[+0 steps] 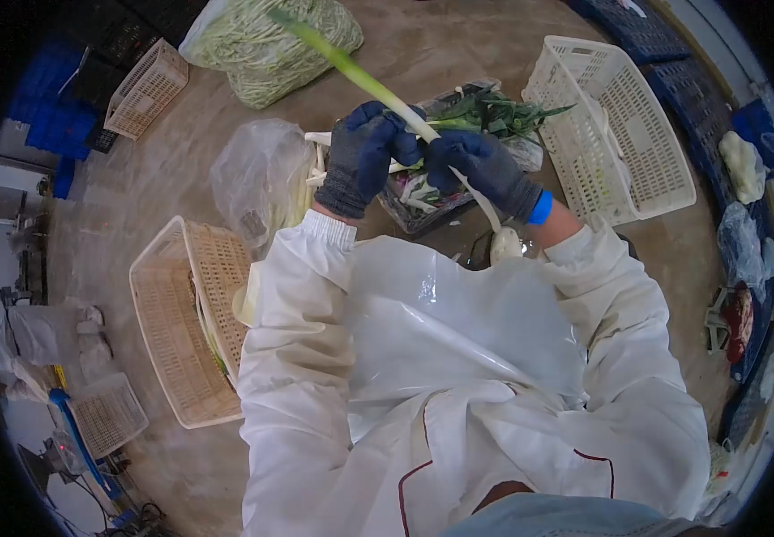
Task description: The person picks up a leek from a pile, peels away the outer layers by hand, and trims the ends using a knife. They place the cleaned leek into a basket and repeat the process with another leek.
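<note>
A long leek (360, 79), green at its upper end and white below, slants across in front of me. My left hand (371, 148), in a dark blue and grey work glove, is closed around its middle. Just to the right, my right hand (481, 166), gloved alike and with a blue band at the wrist, grips the white part. The lower end runs down toward my apron. Beneath both hands is a dark crate (431, 219) with leafy green tops (490, 116) and vegetable scraps in it. Several white stalks (318, 139) stick out on the left.
A clear plastic bag (261, 170) lies left of the dark crate. Behind stands a big bag of green vegetables (275, 54). Cream crates stand at my left (158, 331) and right (664, 170). Blue pallets (700, 107) line the right wall.
</note>
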Motion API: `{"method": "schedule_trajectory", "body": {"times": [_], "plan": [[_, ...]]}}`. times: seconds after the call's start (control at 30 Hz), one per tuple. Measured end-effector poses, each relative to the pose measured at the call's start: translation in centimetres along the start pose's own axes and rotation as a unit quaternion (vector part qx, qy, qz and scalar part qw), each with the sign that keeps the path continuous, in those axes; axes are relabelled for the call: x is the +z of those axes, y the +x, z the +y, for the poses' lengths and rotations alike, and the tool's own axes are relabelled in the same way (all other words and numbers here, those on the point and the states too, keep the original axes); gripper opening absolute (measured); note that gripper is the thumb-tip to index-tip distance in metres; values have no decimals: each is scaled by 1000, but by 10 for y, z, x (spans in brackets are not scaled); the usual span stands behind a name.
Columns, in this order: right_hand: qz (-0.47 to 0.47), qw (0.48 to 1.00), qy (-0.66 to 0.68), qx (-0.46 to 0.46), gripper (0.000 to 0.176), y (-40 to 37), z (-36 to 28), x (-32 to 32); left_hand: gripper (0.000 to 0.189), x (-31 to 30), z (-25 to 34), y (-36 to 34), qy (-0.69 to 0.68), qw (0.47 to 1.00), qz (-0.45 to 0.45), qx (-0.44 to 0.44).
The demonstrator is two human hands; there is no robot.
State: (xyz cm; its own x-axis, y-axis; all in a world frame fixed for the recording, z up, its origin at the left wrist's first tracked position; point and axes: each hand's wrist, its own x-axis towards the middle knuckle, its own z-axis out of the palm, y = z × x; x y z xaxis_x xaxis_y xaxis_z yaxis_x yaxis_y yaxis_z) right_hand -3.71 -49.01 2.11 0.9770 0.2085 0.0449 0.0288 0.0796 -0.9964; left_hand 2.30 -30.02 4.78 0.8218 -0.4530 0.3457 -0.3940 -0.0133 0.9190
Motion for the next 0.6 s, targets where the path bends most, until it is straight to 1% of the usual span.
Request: {"method": "schedule_trajectory", "body": {"times": [0.07,0.13,0.17,0.23,0.27,0.3,0.33,0.37,0.4,0.43,0.47,0.5,0.53,0.57,0.6], "plan": [[42,997,58,-36,32,2,4,3,23,0,-1,0,20,1000,4,9],[33,997,70,15,34,-5,-6,2,19,-1,3,-1,-80,993,10,-81],[29,996,76,41,35,-7,-13,2,18,-2,3,1,-100,989,22,-103],[-79,992,79,63,38,-8,-18,-2,16,-2,1,2,-140,978,47,-145],[-133,985,79,73,40,-9,-19,-3,15,0,-1,2,-136,981,65,-126],[-124,977,150,88,41,-10,-15,8,14,3,-2,2,-132,982,83,-107],[-182,930,282,150,39,-8,-11,6,13,6,-3,3,-128,983,102,-89],[-236,858,405,208,37,-5,-8,2,9,10,1,3,-132,974,137,-121],[-282,764,518,261,36,-3,-5,-2,8,7,-7,7,-79,977,174,-94],[-290,734,540,292,39,-3,1,-6,7,1,-21,13,-26,975,209,-67],[-313,744,520,280,38,-5,0,-4,6,-6,-30,16,28,969,244,-40],[-336,753,498,268,38,-11,-2,-1,5,-15,-21,18,-70,959,271,-50],[-359,761,477,255,38,-15,-5,2,6,-28,-29,22,-124,947,290,-55],[-334,828,400,207,36,-19,-8,1,7,-35,-31,23,-139,952,267,-63],[-287,872,353,181,35,-18,-11,2,9,-39,-34,22,-153,955,243,-71]]}}
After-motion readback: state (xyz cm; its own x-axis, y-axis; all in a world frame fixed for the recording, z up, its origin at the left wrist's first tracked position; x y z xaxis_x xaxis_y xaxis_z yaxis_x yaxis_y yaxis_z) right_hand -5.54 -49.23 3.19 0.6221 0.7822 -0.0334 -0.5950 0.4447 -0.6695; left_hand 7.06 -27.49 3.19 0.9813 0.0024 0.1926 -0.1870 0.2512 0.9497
